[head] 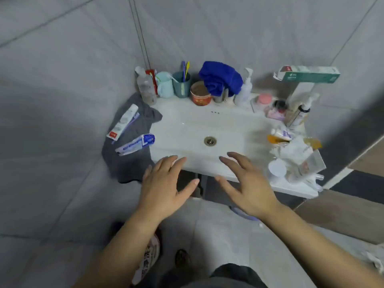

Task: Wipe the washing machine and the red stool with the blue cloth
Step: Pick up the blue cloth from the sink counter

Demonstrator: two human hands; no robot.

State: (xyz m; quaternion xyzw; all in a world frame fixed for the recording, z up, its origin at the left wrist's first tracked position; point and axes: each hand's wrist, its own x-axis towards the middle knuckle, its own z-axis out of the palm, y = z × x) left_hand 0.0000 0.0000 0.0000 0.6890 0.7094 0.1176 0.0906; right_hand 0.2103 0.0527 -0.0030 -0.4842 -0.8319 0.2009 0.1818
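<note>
The blue cloth [220,77] lies bunched over the tap at the back of a white washbasin [187,129]. My left hand [166,183] hovers over the basin's front edge, fingers spread and holding nothing. My right hand [247,183] hovers beside it, a little to the right, also spread and holding nothing. Both hands are well short of the cloth. No washing machine or red stool can be made out.
Cups with toothbrushes [181,84], a clear bottle [146,86], a red tub [201,93] and a pump bottle [245,88] line the basin's back rim. A grey towel [128,163] with toothpaste tubes hangs at the left. Toiletries crowd the right side [291,146]. Tiled walls surround.
</note>
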